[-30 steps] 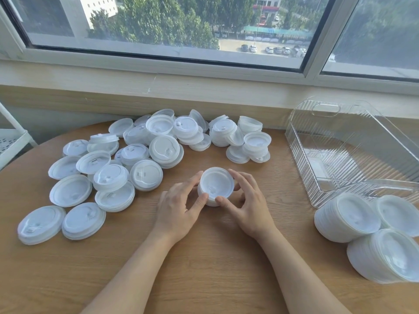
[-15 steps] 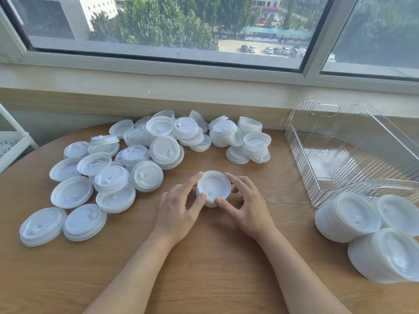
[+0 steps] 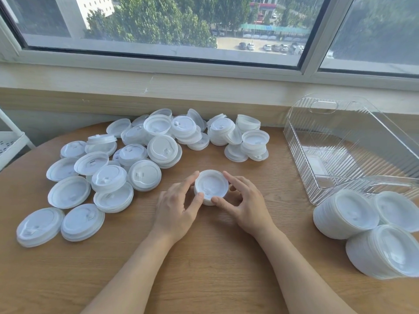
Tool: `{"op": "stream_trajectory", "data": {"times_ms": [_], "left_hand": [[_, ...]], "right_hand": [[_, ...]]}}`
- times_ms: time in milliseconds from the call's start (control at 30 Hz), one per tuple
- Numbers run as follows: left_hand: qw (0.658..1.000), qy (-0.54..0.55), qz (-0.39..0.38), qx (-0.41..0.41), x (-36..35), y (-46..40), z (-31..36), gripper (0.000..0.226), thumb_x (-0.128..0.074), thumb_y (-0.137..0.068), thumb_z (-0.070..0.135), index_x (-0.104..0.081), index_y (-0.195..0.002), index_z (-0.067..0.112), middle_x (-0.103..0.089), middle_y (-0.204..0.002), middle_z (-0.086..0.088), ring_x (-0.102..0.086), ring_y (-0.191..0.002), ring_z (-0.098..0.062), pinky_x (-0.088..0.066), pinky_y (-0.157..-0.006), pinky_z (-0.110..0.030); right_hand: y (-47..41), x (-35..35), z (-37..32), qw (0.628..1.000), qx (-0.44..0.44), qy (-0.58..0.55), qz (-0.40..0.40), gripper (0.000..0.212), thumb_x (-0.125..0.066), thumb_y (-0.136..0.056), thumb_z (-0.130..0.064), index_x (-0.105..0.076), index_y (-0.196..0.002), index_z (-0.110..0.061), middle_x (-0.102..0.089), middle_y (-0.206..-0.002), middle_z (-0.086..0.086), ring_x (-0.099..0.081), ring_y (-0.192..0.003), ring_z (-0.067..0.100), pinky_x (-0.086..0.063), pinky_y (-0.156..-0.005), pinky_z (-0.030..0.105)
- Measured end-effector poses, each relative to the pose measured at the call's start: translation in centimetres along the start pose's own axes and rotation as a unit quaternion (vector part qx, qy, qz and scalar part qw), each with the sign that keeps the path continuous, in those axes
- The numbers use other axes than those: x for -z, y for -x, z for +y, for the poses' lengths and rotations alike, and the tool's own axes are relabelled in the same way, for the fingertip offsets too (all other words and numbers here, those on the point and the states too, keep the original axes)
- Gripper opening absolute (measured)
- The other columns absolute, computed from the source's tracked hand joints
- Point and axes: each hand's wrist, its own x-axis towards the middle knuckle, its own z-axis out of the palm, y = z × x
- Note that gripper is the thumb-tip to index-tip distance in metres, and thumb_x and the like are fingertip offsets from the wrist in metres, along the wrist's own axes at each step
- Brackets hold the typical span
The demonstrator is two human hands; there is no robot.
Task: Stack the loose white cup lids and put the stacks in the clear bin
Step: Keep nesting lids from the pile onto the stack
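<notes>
Loose lids (image 3: 127, 168) sprawl from nine to twelve o'clock on the wooden table (image 3: 204, 279); three finished stacks (image 3: 347, 214) lie at four. The clear bin (image 3: 353, 155) at two looks empty. Centre, left hand (image 3: 179, 205) and right hand (image 3: 246, 203) cup a small lid stack (image 3: 212, 186), unchanged from a second ago.
</notes>
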Motion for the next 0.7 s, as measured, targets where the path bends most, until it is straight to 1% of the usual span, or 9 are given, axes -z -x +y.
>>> {"op": "stream_trajectory", "data": {"times_ms": [100, 167, 233, 333, 367, 433, 533, 633, 700], "left_hand": [[1.0, -0.005, -0.007, 0.003, -0.1, -0.1, 0.0, 0.064, -0.033, -0.094, 0.067, -0.042, -0.154, 0.046, -0.062, -0.127, 0.024, -0.052, -0.121, 0.001, -0.031, -0.103, -0.031], [1.0, 0.0, -0.009, 0.006, -0.2, -0.2, 0.0, 0.064, -0.031, -0.095, 0.068, -0.041, -0.154, 0.046, -0.06, -0.122, 0.027, -0.05, -0.118, 0.003, -0.029, -0.1, -0.03], [1.0, 0.005, -0.01, 0.006, -0.2, -0.2, -0.1, 0.065, -0.031, -0.095, 0.068, -0.041, -0.155, 0.046, -0.058, -0.117, 0.03, -0.049, -0.115, 0.005, -0.027, -0.099, -0.029], [1.0, 0.003, -0.011, 0.008, -0.1, -0.3, -0.1, 0.066, -0.03, -0.094, 0.069, -0.041, -0.155, 0.046, -0.054, -0.112, 0.036, -0.046, -0.113, 0.007, -0.025, -0.097, -0.027], [1.0, 0.005, -0.01, 0.01, -0.1, -0.3, -0.2, 0.066, -0.031, -0.094, 0.069, -0.042, -0.154, 0.046, -0.052, -0.11, 0.039, -0.045, -0.112, 0.009, -0.024, -0.097, -0.027], [1.0, 0.007, -0.012, 0.012, -0.1, -0.4, -0.1, 0.066, -0.032, -0.094, 0.069, -0.043, -0.154, 0.045, -0.051, -0.11, 0.041, -0.046, -0.111, 0.009, -0.026, -0.097, -0.028], [1.0, 0.007, -0.012, 0.015, 0.0, -0.3, -0.1, 0.064, -0.033, -0.095, 0.068, -0.043, -0.154, 0.046, -0.057, -0.111, 0.033, -0.05, -0.113, 0.005, -0.03, -0.099, -0.031], [1.0, 0.009, -0.015, 0.015, 0.1, -0.3, -0.2, 0.062, -0.034, -0.096, 0.067, -0.042, -0.154, 0.047, -0.061, -0.117, 0.027, -0.051, -0.116, 0.003, -0.029, -0.101, -0.03], [1.0, 0.009, -0.016, 0.013, 0.1, -0.3, -0.2, 0.062, -0.034, -0.096, 0.067, -0.041, -0.154, 0.047, -0.061, -0.12, 0.025, -0.05, -0.117, 0.003, -0.029, -0.102, -0.03]], "right_hand": [[-0.2, 0.3, 0.3, 1.0, 0.004, -0.023, 0.015, 0.073, -0.062, -0.086, -0.075, -0.059, -0.146, -0.032, -0.061, -0.119, -0.022, -0.062, -0.102, 0.006, -0.053, -0.09, 0.03], [-0.9, 0.9, 0.6, 0.996, -0.008, -0.041, 0.075, 0.06, -0.062, -0.092, -0.065, -0.066, -0.14, -0.029, -0.064, -0.111, -0.018, -0.063, -0.091, 0.01, -0.053, -0.083, 0.029], [-2.4, 2.0, 0.9, 0.987, -0.027, -0.04, 0.156, 0.042, -0.068, -0.097, -0.048, -0.072, -0.132, -0.026, -0.063, -0.1, -0.013, -0.061, -0.083, 0.009, -0.052, -0.079, 0.028], [-5.3, 4.1, 1.3, 0.97, -0.061, 0.003, 0.235, 0.028, -0.073, -0.098, -0.031, -0.075, -0.125, -0.025, -0.058, -0.096, -0.009, -0.055, -0.075, 0.004, -0.046, -0.079, 0.017], [-6.3, 4.7, 1.4, 0.967, -0.071, 0.019, 0.242, 0.027, -0.072, -0.098, -0.029, -0.075, -0.125, -0.025, -0.056, -0.097, -0.009, -0.053, -0.073, 0.004, -0.045, -0.08, 0.017], [-8.0, 5.5, 1.9, 0.967, -0.084, 0.049, 0.237, 0.029, -0.07, -0.099, -0.026, -0.074, -0.128, -0.024, -0.055, -0.101, -0.008, -0.053, -0.076, 0.006, -0.047, -0.085, 0.025], [-9.8, 6.0, 2.6, 0.969, -0.106, 0.106, 0.198, 0.031, -0.067, -0.1, -0.024, -0.072, -0.13, -0.025, -0.054, -0.108, -0.003, -0.058, -0.092, 0.015, -0.046, -0.088, 0.03], [-10.5, 6.1, 3.2, 0.967, -0.125, 0.143, 0.168, 0.025, -0.067, -0.1, -0.024, -0.074, -0.124, -0.024, -0.054, -0.111, -0.005, -0.061, -0.098, 0.019, -0.051, -0.088, 0.037], [-10.6, 6.0, 3.5, 0.966, -0.126, 0.154, 0.167, 0.02, -0.067, -0.1, -0.023, -0.076, -0.117, -0.022, -0.054, -0.111, -0.006, -0.062, -0.099, 0.02, -0.049, -0.087, 0.036]]}}
